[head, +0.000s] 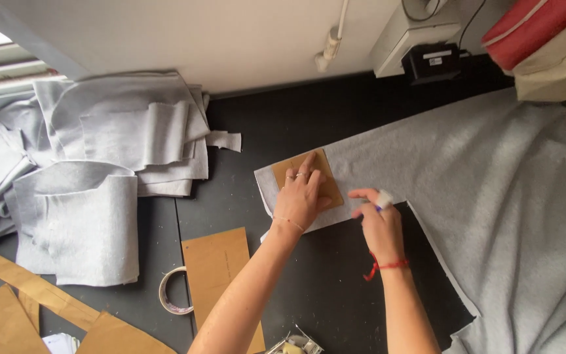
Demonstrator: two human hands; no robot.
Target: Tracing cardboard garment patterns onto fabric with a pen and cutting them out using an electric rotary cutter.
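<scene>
black worktable [335,295], grey felt sheet [492,170], felt pieces [99,164], tape roll [173,291]

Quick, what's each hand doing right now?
Left hand: open, pressed flat on the brown card template lying on the grey fabric.
Right hand: closed on a small white marker.

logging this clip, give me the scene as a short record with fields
left hand: pressed flat on a small brown card template
right hand: pinching a small white marker beside the template
under template: grey fabric sheet on the black table
left side: pile of cut grey pieces
near: tape roll, larger card piece
</scene>
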